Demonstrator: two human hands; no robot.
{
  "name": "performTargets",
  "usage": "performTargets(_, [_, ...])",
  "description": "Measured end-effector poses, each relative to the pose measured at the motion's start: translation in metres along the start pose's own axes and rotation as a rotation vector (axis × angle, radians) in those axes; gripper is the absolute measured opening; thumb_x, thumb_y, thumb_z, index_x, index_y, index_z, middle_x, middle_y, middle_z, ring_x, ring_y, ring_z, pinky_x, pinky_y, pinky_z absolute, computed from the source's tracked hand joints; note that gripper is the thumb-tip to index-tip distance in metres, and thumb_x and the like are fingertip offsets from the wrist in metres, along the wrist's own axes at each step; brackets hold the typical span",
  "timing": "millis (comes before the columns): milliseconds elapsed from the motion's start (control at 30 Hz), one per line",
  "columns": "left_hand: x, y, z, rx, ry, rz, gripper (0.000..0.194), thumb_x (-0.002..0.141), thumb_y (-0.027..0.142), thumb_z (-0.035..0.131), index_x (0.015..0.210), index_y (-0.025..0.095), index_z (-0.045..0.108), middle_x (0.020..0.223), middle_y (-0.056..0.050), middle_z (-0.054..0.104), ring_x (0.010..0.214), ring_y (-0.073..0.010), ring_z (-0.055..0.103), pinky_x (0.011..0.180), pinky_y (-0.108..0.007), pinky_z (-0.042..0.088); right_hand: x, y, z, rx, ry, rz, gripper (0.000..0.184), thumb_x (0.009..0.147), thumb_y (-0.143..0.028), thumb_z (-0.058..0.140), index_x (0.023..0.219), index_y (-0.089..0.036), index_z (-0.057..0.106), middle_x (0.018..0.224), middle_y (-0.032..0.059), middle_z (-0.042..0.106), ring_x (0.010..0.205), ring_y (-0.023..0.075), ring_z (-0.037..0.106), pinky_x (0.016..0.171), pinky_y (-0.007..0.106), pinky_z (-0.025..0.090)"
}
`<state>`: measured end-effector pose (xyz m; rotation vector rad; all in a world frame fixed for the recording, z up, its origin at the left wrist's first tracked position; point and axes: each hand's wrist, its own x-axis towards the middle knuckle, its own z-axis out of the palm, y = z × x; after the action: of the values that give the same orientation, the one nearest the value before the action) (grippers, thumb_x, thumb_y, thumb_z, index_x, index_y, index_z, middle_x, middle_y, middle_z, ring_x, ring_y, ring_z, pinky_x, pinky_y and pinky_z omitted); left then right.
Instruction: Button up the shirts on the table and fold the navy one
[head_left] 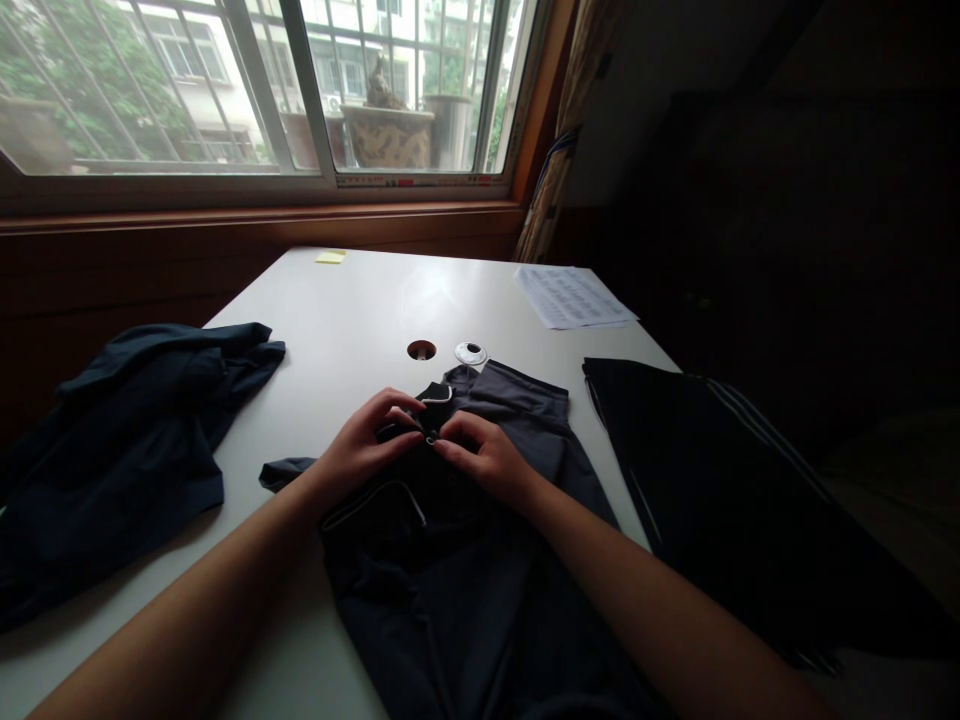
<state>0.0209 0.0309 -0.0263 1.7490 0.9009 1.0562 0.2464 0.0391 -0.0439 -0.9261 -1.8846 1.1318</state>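
A dark garment (420, 580) with thin white piping lies spread on the white table in front of me. My left hand (375, 440) is closed on it, thumb and fingertips pinching the cloth near a piped edge. From the other side, my right hand (484, 455) pinches the same spot. A small pale ring-shaped detail (430, 440) shows between the fingertips; I cannot tell whether it is a button. Beyond the right hand is greyish cloth (521, 395) with a dark band along its edge, perhaps part of the same garment.
Dark blue cloth (150, 430) lies crumpled at the table's left. On the right, dark striped clothing (705, 480) hangs over the edge. Printed sheets (574, 295), a yellow sticky note (331, 257), a cable hole (421, 350) and its round white cover (471, 353) are farther back, before a window.
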Motion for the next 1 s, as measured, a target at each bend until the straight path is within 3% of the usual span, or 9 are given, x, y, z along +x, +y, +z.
performTargets(400, [-0.001, -0.004, 0.000, 0.016, -0.079, -0.095, 0.047, 0.088, 0.034, 0.069, 0.129, 0.023, 0.048, 0.095, -0.001, 0.059, 0.090, -0.0173, 0.063, 0.081, -0.031, 0.051, 0.000, 0.005, -0.002, 0.205, 0.068, 0.098, 0.021, 0.086, -0.040, 0.061, 0.081, -0.021, 0.053, 0.074, -0.0027, 0.048, 0.068, 0.0139, 0.044, 0.064, 0.026, 0.037])
performTargets(600, [-0.001, 0.000, -0.002, 0.138, -0.127, -0.066, 0.038, 0.088, 0.036, 0.068, 0.123, 0.022, 0.058, 0.103, -0.005, 0.068, 0.097, -0.0211, 0.065, 0.087, -0.034, 0.051, 0.001, 0.009, -0.004, 0.192, 0.086, 0.088, 0.017, 0.084, -0.036, 0.060, 0.082, -0.021, 0.053, 0.075, -0.0028, 0.048, 0.070, 0.0143, 0.045, 0.066, 0.027, 0.038])
performTargets(733, [-0.001, -0.003, -0.002, 0.149, -0.122, -0.024, 0.036, 0.088, 0.034, 0.068, 0.121, 0.021, 0.060, 0.107, -0.007, 0.070, 0.102, -0.0233, 0.066, 0.090, -0.036, 0.052, 0.001, 0.009, 0.000, 0.246, 0.101, 0.100, 0.018, 0.083, -0.031, 0.061, 0.088, -0.023, 0.047, 0.077, -0.0038, 0.051, 0.068, 0.0133, 0.049, 0.063, 0.026, 0.040])
performTargets(1000, [-0.001, -0.003, 0.000, 0.176, -0.122, 0.005, 0.037, 0.088, 0.032, 0.068, 0.122, 0.022, 0.060, 0.104, -0.006, 0.070, 0.097, -0.0215, 0.067, 0.085, -0.032, 0.053, 0.001, 0.011, 0.006, 0.365, 0.053, 0.108, 0.048, 0.086, -0.034, 0.067, 0.125, -0.029, 0.039, 0.097, -0.0005, 0.063, 0.066, 0.0132, 0.061, 0.056, 0.026, 0.050])
